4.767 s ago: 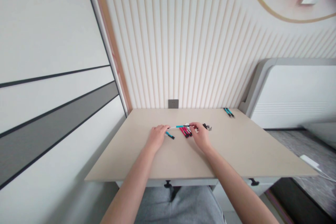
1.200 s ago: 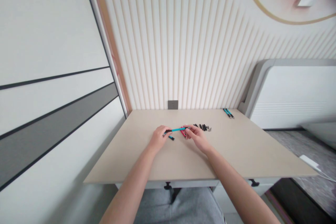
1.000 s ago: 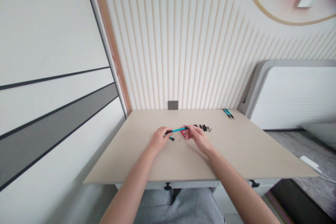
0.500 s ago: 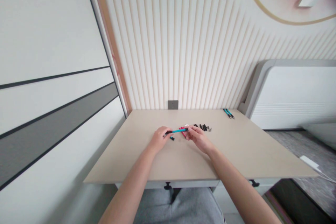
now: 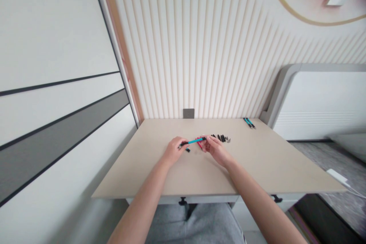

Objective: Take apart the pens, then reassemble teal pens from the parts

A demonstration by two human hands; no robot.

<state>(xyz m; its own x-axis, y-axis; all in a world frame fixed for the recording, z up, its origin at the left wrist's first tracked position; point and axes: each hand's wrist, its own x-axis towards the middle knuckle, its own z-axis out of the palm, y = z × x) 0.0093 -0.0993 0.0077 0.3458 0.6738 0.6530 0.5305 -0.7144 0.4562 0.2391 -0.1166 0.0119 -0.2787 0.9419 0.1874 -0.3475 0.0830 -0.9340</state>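
A blue pen (image 5: 195, 141) with black ends spans the gap between my two hands, just above the desk. My left hand (image 5: 175, 148) is closed around its black left end, where a silvery tip shows. My right hand (image 5: 215, 148) pinches at the black right end, and its other fingers curl underneath. Below the pen, close to the left fingers, lies another dark piece (image 5: 187, 150) with a bit of blue. Red pieces (image 5: 199, 144) lie behind the pen, partly covered by my right hand.
Several black pieces (image 5: 222, 138) and small silvery parts (image 5: 228, 140) lie right of my right hand. Two blue-and-black pens (image 5: 249, 123) rest at the desk's back right. The beige desk (image 5: 194, 179) meets a ribbed wall with a grey socket (image 5: 188, 113).
The pen's right end has risen slightly, so it tilts more. My right fingers have shifted slightly outward along that end, showing more of its black part. My left hand stays nearly still.
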